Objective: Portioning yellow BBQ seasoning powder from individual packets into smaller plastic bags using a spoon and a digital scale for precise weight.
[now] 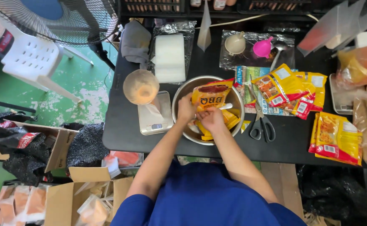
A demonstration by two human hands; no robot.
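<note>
Room: green painted floor, worn in patches, lies under our black table (120, 129), with a white plastic chair (30, 58) and a standing fan (66, 16) to the left.
Boxes: open cardboard boxes (62, 196) sit on the floor at our left.
Bowl: our steel bowl (183, 94) rests mid-table, with emptied yellow packets inside.
Scale: a small kitchen scale (156, 121) touches the bowl's left side and carries a bag of orange powder (140, 86).
Packets: more yellow and red seasoning packets (336, 138) lie to the right.
Scissors: black-handled scissors (261, 121) lie just beside the bowl.
Sachet: our seasoning sachet (211, 94) is held over the bowl.
Left hand: our left hand (186, 109) pinches the sachet's lower left edge.
Right hand: our right hand (211, 119) grips its bottom edge.
</note>
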